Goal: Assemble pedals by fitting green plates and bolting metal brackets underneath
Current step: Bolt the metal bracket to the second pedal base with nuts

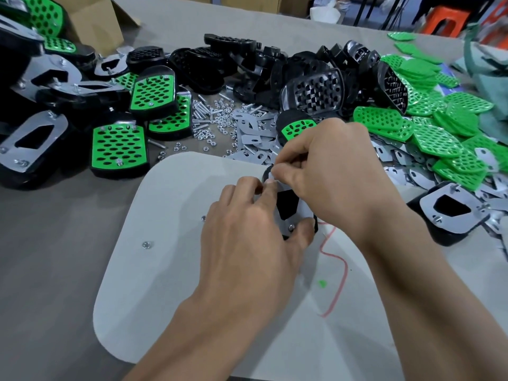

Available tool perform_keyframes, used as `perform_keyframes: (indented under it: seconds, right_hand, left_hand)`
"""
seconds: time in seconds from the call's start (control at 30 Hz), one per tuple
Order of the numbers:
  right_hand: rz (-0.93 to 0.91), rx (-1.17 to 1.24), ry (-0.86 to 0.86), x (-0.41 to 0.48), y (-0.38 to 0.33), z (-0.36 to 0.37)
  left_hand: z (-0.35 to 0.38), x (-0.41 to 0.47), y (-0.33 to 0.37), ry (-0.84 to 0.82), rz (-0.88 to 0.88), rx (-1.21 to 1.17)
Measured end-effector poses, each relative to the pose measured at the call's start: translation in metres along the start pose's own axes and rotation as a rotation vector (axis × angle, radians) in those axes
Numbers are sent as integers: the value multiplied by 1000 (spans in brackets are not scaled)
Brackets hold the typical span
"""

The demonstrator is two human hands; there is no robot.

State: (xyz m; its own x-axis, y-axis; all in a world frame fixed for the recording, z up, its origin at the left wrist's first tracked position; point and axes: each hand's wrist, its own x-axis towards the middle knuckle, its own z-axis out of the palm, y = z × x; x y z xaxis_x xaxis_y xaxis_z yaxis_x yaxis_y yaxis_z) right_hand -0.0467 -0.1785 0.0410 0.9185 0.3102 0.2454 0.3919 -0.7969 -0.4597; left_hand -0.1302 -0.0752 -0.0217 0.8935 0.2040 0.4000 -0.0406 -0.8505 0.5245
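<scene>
My left grip (247, 232) is clamped on the near end of the upturned black plastic pedal (286, 207). Its thumb presses beside a small silver bolt end (291, 227) poking up through the flat silver metal bracket (305, 209) that lies on top. My right grip (330, 166), just beyond the left, pinches at the bracket's far tip.

I judge this to be the bolting step: the near fastening looks seated and the far one is in hand. Next, the left must hold everything down while the right threads a nut on squarely, without nudging the bracket off its holes.

The right fingertips hide whether they hold a nut. The pedal's underside is also hidden against the white rounded board (165, 270), so I cannot see its green plate. A loose silver nut (147, 245) lies left of the left grip. Beyond both grips, a heap of nuts and bolts (204, 116) lies on the grey desk (55, 243).
</scene>
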Motion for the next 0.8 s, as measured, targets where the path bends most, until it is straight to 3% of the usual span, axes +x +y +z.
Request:
perform_keyframes:
  seconds: [0.37,0.8]
  right_hand:
    - [58,-51,34,-3,-6,7]
    - [14,142,-15,-3,9,-3]
  left_hand:
    - [-4,0,1,-53,5,18]
    - [-2,-1,2,-20,-14,28]
